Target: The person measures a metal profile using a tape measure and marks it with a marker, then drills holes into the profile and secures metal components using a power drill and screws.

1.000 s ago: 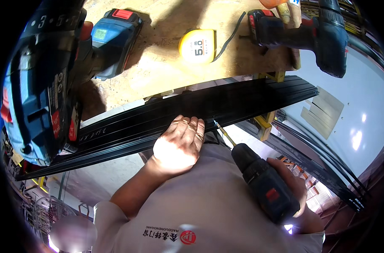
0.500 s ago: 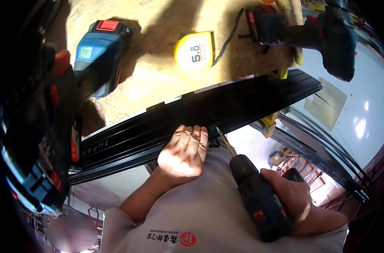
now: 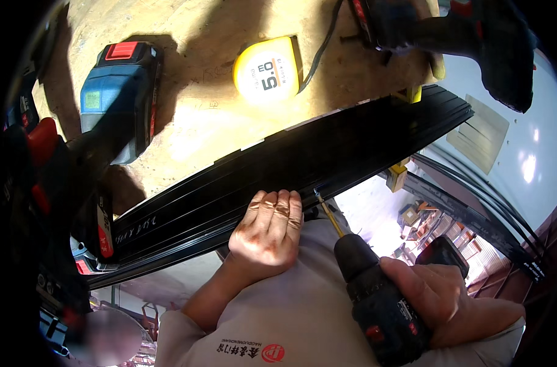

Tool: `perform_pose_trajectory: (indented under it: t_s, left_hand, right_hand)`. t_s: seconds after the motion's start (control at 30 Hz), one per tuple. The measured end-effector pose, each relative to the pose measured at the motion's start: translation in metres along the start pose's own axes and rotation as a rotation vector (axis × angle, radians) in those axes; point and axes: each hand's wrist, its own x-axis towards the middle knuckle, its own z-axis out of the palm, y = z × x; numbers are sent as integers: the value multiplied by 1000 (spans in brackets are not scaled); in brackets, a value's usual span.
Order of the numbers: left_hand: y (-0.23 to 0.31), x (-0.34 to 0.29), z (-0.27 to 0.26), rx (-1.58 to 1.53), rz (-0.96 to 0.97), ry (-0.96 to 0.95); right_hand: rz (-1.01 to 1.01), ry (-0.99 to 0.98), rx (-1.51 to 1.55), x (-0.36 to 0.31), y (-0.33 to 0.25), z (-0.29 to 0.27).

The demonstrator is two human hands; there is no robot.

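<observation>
A long black ribbed metal profile (image 3: 217,189) runs slantwise from lower left to upper right along the bench's near edge. Over its near side lies my left hand (image 3: 266,235), fingers together and pressed on top, thumb hidden. My right hand (image 3: 434,293) is wrapped round a dark cordless drill (image 3: 382,306), to the right of the left hand. From the drill's chuck a thin gold-coloured bit (image 3: 330,215) points up and left. Its tip meets the profile's near edge, a short way right of my left fingers; whether a screw sits there is too small to tell.
On the wooden bench (image 3: 186,128) lie a yellow tape measure (image 3: 266,73) and a cordless tool with a blue battery (image 3: 116,92). Another dark power drill (image 3: 505,55) lies far right, more tools (image 3: 43,159) at left. A yellow block (image 3: 397,176) sits under the profile.
The view has shifted slightly, so the bench things sit further left and up or down in it. Both hands keep their places, the bit's tip still at the profile's edge.
</observation>
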Motion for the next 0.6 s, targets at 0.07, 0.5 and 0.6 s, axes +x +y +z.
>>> perform_pose_trajectory:
  t_s: [0.07,0.5,0.6]
  left_hand:
    - [-1,0,1,-8,4,-9]
    - [-1,4,-2,-36,16,-31]
    - [1,0,-1,-13,-2,-17]
  right_hand:
    - [-6,5,-11,1,-1,-1]
    - [-60,91,-155,3,-6,5]
    - [-91,65,-138,7,-2,4]
